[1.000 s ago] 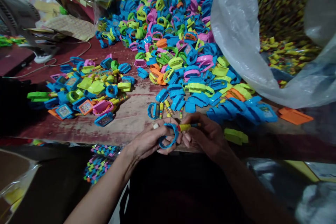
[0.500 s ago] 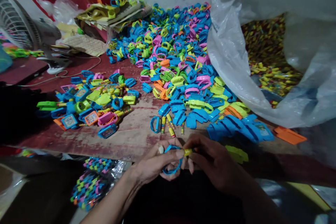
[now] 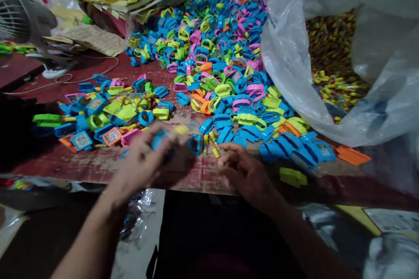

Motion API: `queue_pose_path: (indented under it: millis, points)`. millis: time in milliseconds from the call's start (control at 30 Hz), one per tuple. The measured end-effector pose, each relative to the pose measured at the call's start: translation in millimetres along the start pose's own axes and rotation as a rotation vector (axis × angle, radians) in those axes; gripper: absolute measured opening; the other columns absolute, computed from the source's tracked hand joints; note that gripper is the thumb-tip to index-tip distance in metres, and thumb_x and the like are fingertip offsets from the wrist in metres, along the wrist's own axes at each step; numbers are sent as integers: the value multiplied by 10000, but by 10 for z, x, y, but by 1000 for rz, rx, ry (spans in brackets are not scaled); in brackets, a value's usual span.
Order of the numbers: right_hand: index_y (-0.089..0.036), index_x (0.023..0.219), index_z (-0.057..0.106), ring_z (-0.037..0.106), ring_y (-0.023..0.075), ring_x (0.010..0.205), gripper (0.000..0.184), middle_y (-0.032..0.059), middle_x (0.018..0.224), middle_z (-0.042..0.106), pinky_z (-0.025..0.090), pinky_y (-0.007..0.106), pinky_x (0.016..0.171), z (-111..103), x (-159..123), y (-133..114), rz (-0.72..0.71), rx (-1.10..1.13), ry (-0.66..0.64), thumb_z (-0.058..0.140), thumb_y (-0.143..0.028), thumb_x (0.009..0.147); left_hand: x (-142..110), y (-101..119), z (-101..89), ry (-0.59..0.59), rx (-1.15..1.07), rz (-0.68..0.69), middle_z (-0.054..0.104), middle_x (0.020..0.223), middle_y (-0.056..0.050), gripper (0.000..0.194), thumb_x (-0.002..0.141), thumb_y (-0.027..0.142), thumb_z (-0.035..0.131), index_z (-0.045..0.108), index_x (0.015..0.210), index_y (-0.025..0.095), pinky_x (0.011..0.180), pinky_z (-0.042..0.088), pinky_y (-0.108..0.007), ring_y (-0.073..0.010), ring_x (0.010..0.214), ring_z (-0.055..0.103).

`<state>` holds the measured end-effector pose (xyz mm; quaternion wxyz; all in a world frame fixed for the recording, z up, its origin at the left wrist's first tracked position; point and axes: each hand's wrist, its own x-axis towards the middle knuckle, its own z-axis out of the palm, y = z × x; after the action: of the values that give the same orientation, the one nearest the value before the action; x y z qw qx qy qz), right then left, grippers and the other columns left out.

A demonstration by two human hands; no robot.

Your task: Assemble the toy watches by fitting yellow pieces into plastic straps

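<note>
My left hand [image 3: 144,163] is blurred by motion over the table's front edge, closed around a blue plastic ring toy [image 3: 160,139] with a yellow tip [image 3: 181,130]. Just left of it lies a smaller heap of assembled toys [image 3: 108,115]. My right hand [image 3: 244,172] rests at the table edge with fingers loosely curled and nothing visible in them. Its fingertips are close to a few yellow candy tubes [image 3: 212,144] and a loose blue ring [image 3: 195,144]. A big pile of blue, pink, green and orange ring toys [image 3: 222,61] covers the table behind.
A large clear plastic bag [image 3: 343,65] of yellow candy tubes fills the right side. A fan [image 3: 19,17] and its cable stand at the far left, with papers [image 3: 98,39] behind. An orange piece [image 3: 352,155] and a green piece [image 3: 293,177] lie near the front right edge.
My left hand has swung left toward the smaller heap, carrying the blue ring with the yellow tube in it. My right hand let go and stayed near the loose tubes.
</note>
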<state>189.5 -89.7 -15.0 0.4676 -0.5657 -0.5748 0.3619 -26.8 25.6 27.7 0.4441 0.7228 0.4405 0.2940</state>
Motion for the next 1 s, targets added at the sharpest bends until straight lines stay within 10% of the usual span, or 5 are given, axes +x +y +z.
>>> queue_pose_path:
  millis: [100, 233, 500, 800, 1000]
  points:
    - [-185, 979, 628, 608, 153, 730, 139, 31, 817, 659, 463, 266, 693, 79, 196, 92, -103, -400, 192, 509, -246, 939, 395, -186, -563, 587, 508, 89, 616, 901, -21, 438, 861, 605, 509, 597, 1050, 220, 867, 412, -469, -291, 995, 594]
    - [-173, 817, 654, 622, 182, 754, 222, 64, 845, 677, 379, 284, 632, 182, 443, 136, -115, -877, 157, 472, -171, 945, 646, -346, -706, 663, 741, 225, 300, 1563, -36, 805, 786, 620, 611, 326, 1455, 274, 1000, 134, -647, -451, 1444, 73]
    - [-156, 923, 678, 610, 183, 691, 192, 94, 889, 668, 248, 308, 530, 261, 697, 199, 45, -1148, 175, 532, -279, 946, 158, -242, 387, 42, 662, 484, 644, 1104, -124, 250, 806, 244, 550, 598, 1040, 169, 953, 438, -462, -280, 1063, 572]
    - [-176, 948, 578, 616, 213, 807, 98, 64, 850, 656, 433, 306, 711, 60, 556, 70, -157, -721, 222, 496, -224, 926, 208, -433, 289, -108, 637, 587, 470, 1439, -121, 101, 885, 240, 538, 588, 962, 196, 1071, 347, -495, -294, 1284, 424]
    - [-155, 1323, 435, 571, 216, 1201, 387, 140, 1304, 595, 461, 366, 1000, 183, 269, -98, -450, -492, 32, 368, -111, 944, 74, -158, 320, -221, 100, 307, 654, 947, -56, 124, 893, 298, 570, 500, 879, 197, 793, 458, -300, -182, 888, 595]
